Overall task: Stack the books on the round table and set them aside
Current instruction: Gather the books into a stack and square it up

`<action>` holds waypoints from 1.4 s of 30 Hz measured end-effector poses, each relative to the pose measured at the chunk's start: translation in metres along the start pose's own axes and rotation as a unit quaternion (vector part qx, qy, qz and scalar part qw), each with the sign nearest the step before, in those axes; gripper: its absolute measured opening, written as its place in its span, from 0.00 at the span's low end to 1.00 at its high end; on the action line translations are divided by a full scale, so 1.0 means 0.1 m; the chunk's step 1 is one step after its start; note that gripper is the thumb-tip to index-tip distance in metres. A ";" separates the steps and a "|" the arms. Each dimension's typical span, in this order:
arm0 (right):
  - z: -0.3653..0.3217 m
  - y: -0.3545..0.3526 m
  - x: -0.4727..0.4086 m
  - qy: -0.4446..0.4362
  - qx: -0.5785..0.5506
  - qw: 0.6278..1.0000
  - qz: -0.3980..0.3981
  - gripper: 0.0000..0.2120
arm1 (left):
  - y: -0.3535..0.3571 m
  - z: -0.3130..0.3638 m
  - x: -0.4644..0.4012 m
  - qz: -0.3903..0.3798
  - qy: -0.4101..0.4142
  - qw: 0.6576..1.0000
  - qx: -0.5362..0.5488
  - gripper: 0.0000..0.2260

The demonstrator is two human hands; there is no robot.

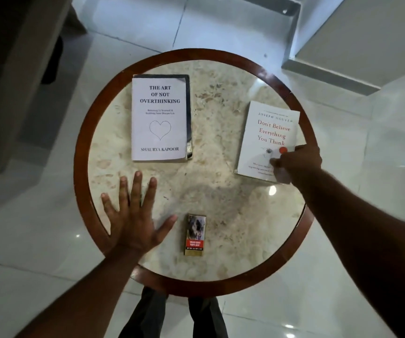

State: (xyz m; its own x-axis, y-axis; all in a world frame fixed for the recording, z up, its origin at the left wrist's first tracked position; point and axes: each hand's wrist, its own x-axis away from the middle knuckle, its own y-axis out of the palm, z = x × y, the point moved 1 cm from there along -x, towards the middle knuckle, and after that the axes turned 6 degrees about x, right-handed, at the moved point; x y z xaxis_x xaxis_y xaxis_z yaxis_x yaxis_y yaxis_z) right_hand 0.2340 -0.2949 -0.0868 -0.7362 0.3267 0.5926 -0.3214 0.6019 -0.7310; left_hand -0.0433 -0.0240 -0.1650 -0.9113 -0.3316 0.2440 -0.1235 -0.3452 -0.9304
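Two books, apart on round worktop (301, 106).
Left book (158, 118) lies just beyond the flat, open left hand (133, 223), long axis pointing away; right book (267, 140), tilted, has its near corner pinched by the right hand (296, 164).

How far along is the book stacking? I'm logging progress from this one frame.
Nothing is stacked yet: The Art of Not Overthinking and Don't Believe Everything You Think lie apart on the round table. In hand: the right hand is gripping the second book's near corner; the left hand rests flat. Left: stacking both and setting them aside.
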 end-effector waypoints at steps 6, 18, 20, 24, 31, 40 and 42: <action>-0.20 -0.28 -0.09 0.087 -0.102 0.977 -0.168 0.10 | 0.00 0.01 -0.02 -0.015 -0.006 1.000 -0.003 0.46; -0.56 -0.38 0.19 -0.092 -0.152 0.962 -0.208 0.25 | -0.03 0.00 -0.01 -0.023 -0.008 1.000 0.004 0.46; -0.66 -0.43 0.25 -0.107 -0.186 0.952 -0.218 0.23 | -0.03 0.00 -0.02 -0.021 -0.006 1.000 0.005 0.46; -0.90 -0.32 0.42 -0.116 -0.235 0.933 -0.248 0.22 | -0.03 0.00 -0.02 -0.015 -0.003 1.000 0.007 0.46; -1.34 0.71 0.79 -0.072 -0.193 0.935 -0.288 0.07 | 0.01 -0.02 -0.01 0.008 0.005 1.000 0.006 0.46; -1.39 1.29 0.75 -0.057 -0.138 0.956 -0.253 0.05 | 0.12 -0.04 -0.01 0.060 0.021 0.998 0.021 0.46; -1.36 1.31 0.71 -0.056 -0.128 0.960 -0.242 0.07 | 0.16 -0.06 -0.02 0.069 0.025 0.997 0.025 0.46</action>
State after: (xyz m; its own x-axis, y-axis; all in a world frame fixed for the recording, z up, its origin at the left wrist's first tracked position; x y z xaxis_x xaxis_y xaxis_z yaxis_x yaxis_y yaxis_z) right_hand 0.2209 -0.0936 -0.0950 -0.6012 -0.1077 0.7918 -0.4958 0.8273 -0.2639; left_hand -0.0462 -0.0238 -0.1817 -0.9367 -0.3355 0.1001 0.0227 -0.3435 -0.9389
